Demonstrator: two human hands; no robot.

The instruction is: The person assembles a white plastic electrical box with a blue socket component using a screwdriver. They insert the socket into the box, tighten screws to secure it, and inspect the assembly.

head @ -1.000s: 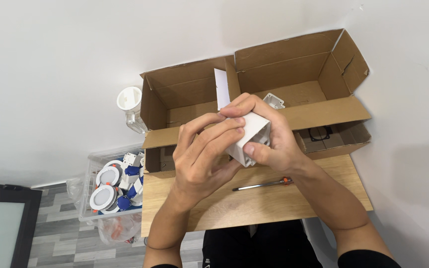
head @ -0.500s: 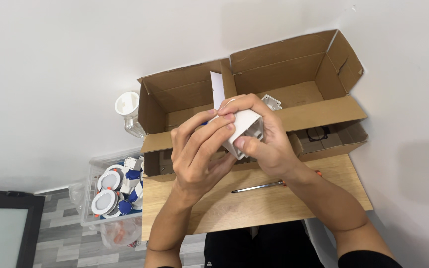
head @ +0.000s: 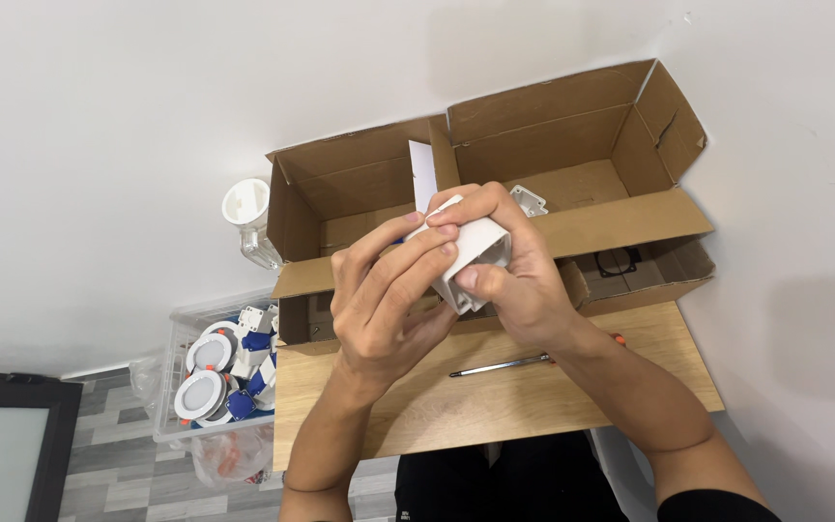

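Both my hands hold a small white carton [head: 475, 253] above the near edge of two open cardboard boxes. My left hand [head: 384, 304] wraps its near side with the fingers laid across the top. My right hand [head: 514, 271] grips it from the right, thumb pressed on the open end and fingers curled over the top flap. What is inside the carton is hidden.
The left cardboard box [head: 340, 188] and the right cardboard box [head: 591, 155] stand against the white wall on a wooden table [head: 495, 406]. A screwdriver [head: 504, 365] lies on the table. A clear bin [head: 219, 372] of round white light fittings sits at the left, a white fitting [head: 246, 208] above it.
The carton has turned a little in my hands, and my left fingers have slid further over its top. The view has shifted slightly.
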